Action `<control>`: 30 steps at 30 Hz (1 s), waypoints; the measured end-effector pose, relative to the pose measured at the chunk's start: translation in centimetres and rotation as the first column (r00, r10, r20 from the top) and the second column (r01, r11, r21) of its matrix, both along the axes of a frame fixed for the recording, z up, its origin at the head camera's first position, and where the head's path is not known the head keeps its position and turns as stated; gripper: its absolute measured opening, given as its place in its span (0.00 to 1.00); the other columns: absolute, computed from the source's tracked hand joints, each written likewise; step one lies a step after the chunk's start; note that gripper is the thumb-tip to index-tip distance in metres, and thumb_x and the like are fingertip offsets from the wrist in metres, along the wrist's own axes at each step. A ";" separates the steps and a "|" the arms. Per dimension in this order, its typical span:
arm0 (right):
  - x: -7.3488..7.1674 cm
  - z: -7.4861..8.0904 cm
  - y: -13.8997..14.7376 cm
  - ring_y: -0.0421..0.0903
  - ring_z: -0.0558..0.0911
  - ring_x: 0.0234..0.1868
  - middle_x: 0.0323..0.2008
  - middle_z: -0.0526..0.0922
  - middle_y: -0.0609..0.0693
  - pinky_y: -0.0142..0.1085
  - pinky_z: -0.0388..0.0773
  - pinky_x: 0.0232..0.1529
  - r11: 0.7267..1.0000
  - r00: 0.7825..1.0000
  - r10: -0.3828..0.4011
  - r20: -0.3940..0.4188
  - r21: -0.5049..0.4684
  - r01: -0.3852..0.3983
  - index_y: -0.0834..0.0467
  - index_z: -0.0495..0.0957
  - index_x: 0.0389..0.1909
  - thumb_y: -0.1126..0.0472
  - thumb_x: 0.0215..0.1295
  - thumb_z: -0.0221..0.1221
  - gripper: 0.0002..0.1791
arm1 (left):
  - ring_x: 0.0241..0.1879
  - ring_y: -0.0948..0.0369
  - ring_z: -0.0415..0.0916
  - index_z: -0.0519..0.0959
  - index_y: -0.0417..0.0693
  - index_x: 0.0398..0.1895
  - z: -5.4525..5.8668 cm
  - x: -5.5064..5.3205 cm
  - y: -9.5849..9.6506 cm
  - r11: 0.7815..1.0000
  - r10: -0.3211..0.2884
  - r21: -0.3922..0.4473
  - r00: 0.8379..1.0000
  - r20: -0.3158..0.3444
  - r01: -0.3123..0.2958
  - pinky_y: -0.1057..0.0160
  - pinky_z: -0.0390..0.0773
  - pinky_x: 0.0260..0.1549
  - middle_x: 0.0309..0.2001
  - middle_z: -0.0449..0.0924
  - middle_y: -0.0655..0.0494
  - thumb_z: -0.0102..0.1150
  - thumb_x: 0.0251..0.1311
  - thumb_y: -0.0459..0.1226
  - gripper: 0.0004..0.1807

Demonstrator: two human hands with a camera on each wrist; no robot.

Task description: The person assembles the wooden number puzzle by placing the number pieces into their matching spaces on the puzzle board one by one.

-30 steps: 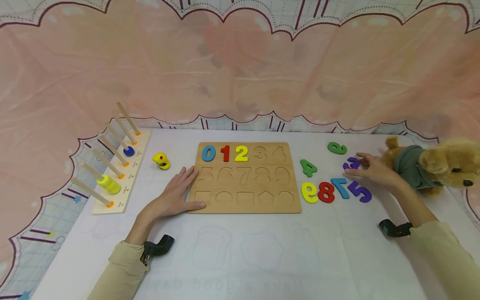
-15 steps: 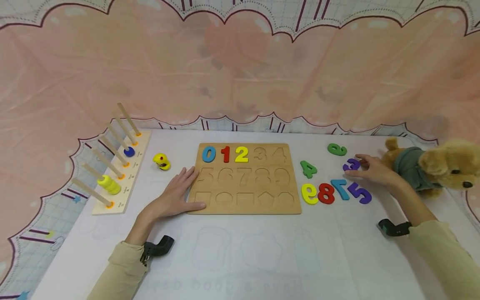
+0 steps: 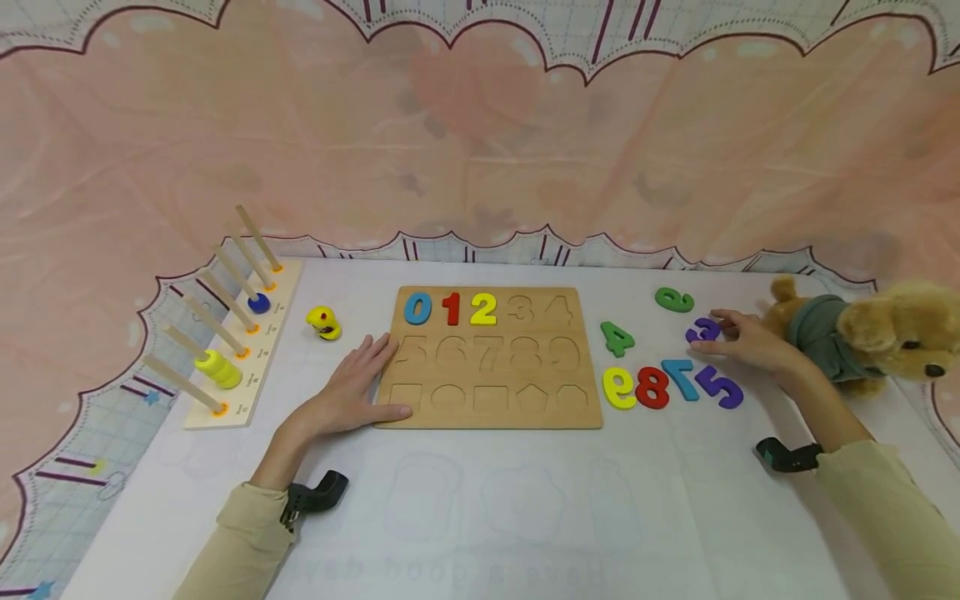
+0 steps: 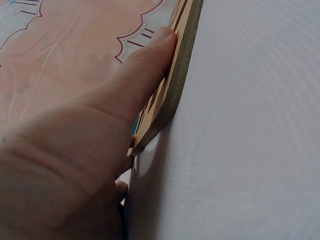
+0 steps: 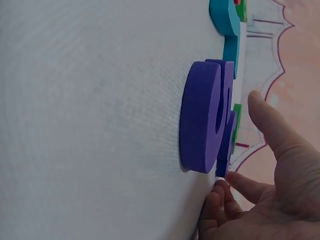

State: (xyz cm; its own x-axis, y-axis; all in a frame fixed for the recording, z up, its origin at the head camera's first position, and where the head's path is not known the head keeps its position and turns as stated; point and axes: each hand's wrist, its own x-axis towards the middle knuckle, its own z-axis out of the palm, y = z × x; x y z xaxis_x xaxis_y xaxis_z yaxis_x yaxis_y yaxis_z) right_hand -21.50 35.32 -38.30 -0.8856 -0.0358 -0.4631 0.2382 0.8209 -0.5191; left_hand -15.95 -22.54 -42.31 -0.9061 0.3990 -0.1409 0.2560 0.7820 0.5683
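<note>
My left hand [image 3: 348, 387] lies spread over the left edge of a wooden number board [image 3: 487, 408]. In the left wrist view its thumb [image 4: 150, 65] presses on the board's near edge. A blue 0 [image 3: 417, 308], a red 1 [image 3: 450, 308] and a yellow 2 [image 3: 483, 309] sit in the board's top row. My right hand [image 3: 753, 340] hovers at the purple 3 [image 3: 702, 329], thumb and forefinger apart on either side of it. In the right wrist view the raised thumb [image 5: 272, 120] stands away from the number, with a fingertip right by its end. The purple 5 [image 5: 200, 117] stands nearer that camera.
Right of the board lie a green 4 [image 3: 617, 338], yellow 9 [image 3: 619, 387], red 8 [image 3: 652, 386], blue 7 [image 3: 680, 377] and green 6 [image 3: 674, 297]. A plush dog [image 3: 832, 333] lies beyond the right hand. A yellow duck [image 3: 323, 322] and a peg stand [image 3: 255, 358] are on the left.
</note>
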 end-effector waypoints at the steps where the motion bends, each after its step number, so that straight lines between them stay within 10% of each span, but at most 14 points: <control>1: 0.0 0.0 0.0 0.74 0.49 0.68 0.68 0.47 0.77 0.71 0.52 0.65 1.000 1.000 -0.002 0.004 -0.004 0.002 0.66 0.38 0.75 0.32 0.58 0.59 0.62 | 0.78 0.42 0.28 0.46 0.43 0.77 0.0 0.0 0.0 1.000 -0.001 -0.001 1.000 -0.002 0.001 0.37 0.33 0.73 0.79 0.38 0.42 0.66 0.52 0.58 0.58; 30: 0.0 0.0 0.0 0.76 0.48 0.69 0.69 0.46 0.77 0.73 0.52 0.64 1.000 1.000 -0.002 -0.027 -0.007 0.001 0.63 0.46 0.75 0.34 0.60 0.58 0.55 | 0.78 0.43 0.28 0.46 0.45 0.78 -0.1 -0.1 0.0 1.000 -0.002 0.000 1.000 -0.007 0.002 0.38 0.33 0.74 0.79 0.38 0.43 0.65 0.52 0.58 0.58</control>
State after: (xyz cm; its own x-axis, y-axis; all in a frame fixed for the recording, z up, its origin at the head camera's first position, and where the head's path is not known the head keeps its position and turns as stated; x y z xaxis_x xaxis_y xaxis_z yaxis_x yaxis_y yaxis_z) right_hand -21.45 35.36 -38.33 -0.8979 -0.0374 -0.4387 0.2253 0.8170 -0.5308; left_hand -16.07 -22.59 -42.44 -0.9063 0.4005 -0.1351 0.2610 0.7818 0.5663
